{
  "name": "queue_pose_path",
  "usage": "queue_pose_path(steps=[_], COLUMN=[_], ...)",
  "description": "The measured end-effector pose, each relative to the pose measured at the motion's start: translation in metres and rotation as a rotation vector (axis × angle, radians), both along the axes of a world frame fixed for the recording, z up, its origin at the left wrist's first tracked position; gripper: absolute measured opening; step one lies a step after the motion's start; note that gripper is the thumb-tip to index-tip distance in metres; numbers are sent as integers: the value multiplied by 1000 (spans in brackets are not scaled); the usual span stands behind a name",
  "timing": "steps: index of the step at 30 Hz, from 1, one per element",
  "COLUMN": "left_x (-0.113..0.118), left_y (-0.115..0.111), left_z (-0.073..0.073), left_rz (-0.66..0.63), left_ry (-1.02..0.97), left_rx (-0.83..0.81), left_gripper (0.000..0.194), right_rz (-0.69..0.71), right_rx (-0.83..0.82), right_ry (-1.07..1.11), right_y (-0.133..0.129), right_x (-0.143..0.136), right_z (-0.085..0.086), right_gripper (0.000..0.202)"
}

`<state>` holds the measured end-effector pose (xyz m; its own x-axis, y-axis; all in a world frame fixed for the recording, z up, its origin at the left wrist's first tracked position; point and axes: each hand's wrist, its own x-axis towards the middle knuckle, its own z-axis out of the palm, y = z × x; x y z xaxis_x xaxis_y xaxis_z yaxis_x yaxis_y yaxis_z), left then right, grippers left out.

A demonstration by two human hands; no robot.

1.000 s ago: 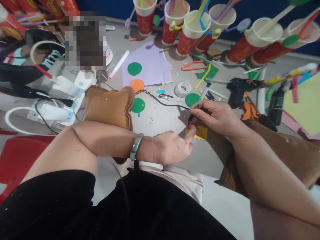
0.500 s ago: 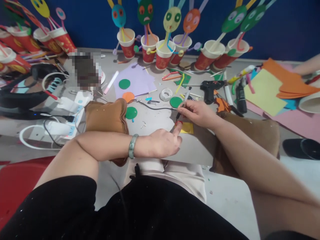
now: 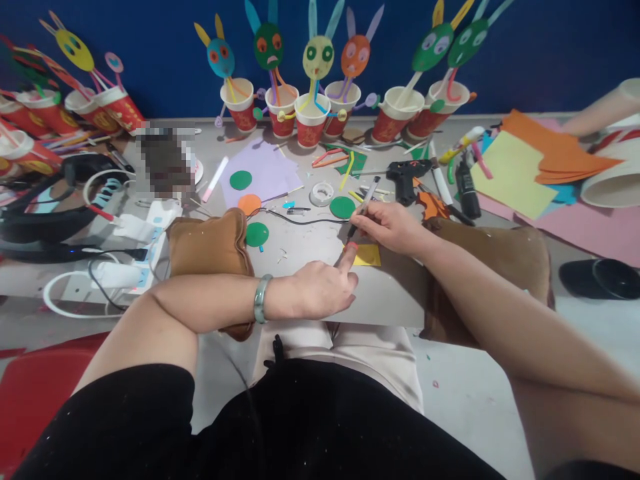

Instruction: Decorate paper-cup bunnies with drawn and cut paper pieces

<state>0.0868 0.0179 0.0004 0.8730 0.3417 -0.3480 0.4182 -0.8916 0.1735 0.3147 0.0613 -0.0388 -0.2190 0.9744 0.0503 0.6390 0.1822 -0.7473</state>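
Note:
My right hand (image 3: 395, 227) grips a pen (image 3: 370, 197) with a clear barrel. Its dark tip points down at a small yellow piece of paper (image 3: 369, 255). From the left, my left hand (image 3: 325, 288) presses the paper's left end to the table with its index finger stretched and the other fingers curled. Something small and red shows at that fingertip; I cannot tell if it is a nail or a scrap. A green paper circle (image 3: 343, 207) and a roll of tape (image 3: 321, 194) lie just beyond the pen.
Red paper cups (image 3: 310, 130) with paper-faced figures line the back. A black glue gun (image 3: 407, 180) and coloured paper (image 3: 520, 177) are at right. Brown cushions (image 3: 207, 247) sit under both forearms. A power strip (image 3: 155, 240) is at left. Another person's arm (image 3: 597, 110) shows at far right.
The view has tilted up and shifted slightly, so the tabletop things appear moved left and a little lower. Both hands keep the same hold on the pen and the yellow paper.

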Motion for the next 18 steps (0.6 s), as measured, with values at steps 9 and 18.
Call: queue_pose_path(steps=[9,18], left_x=[-2,-3], left_y=[1,4], left_z=[2,2], left_rz=[-2,8], left_ry=[6,31], left_rx=[36,8], left_gripper=[38,35], right_rz=[-93,-163], right_rx=[8,7], right_ry=[57,107], right_y=[-12,-29], right_x=[2,0], right_z=[-3,1], right_gripper=[47,42])
